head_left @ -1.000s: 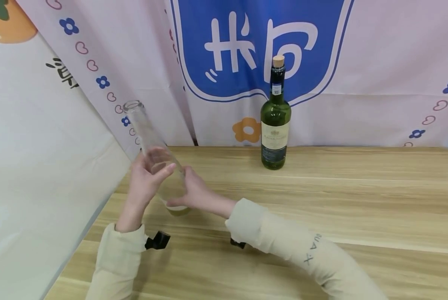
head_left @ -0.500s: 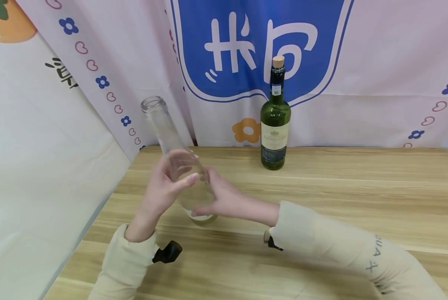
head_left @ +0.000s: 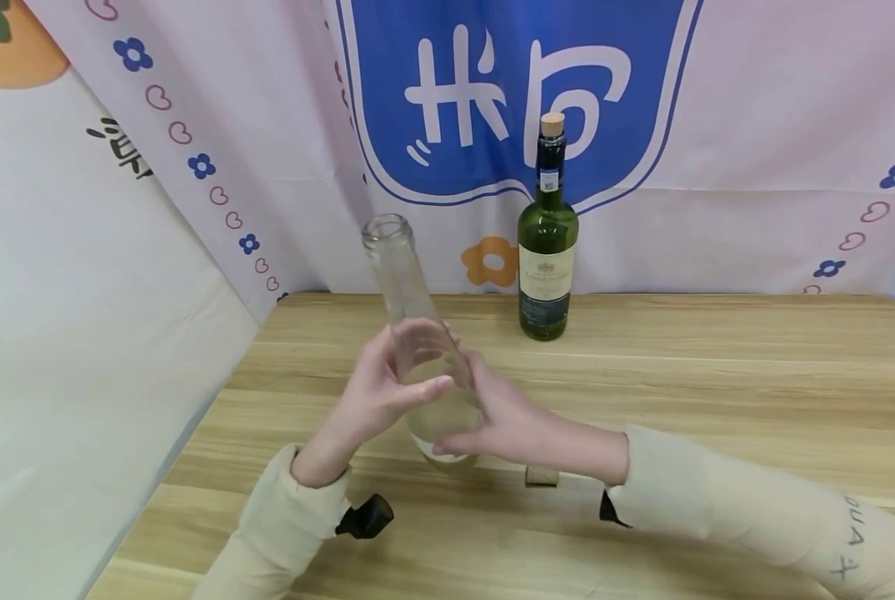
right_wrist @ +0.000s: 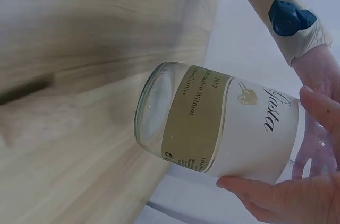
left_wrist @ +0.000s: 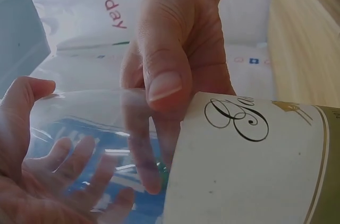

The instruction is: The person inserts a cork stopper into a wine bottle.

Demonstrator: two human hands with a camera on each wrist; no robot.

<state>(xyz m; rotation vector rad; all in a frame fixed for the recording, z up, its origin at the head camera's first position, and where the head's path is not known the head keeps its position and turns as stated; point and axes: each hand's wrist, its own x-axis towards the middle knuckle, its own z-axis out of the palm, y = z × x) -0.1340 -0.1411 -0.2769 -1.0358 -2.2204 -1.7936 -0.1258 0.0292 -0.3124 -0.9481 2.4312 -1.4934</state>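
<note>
Both hands hold a clear glass bottle point(head_left: 406, 287), tilted with its open mouth up and to the left in the head view. My left hand point(head_left: 376, 387) is curled round its middle, thumb across the front. Lower down on its right side, my right hand point(head_left: 511, 417) grips it near the base. The label point(right_wrist: 255, 128), white and gold, shows in the right wrist view, where the base looks lifted off the table. In the left wrist view the white label point(left_wrist: 239, 155) lies beside the right hand's thumb.
A green bottle point(head_left: 547, 275) with a cork point(head_left: 552, 124) stands upright at the table's back edge. A small cork-coloured piece point(head_left: 542, 476) lies on the wooden table point(head_left: 717, 375), left of the right sleeve. Printed curtains point(head_left: 755, 108) hang behind.
Both hands and the clear bottle have moved right and slightly toward the near edge. The bottle leans less. The small cork-coloured piece has come into fuller view beside the right sleeve.
</note>
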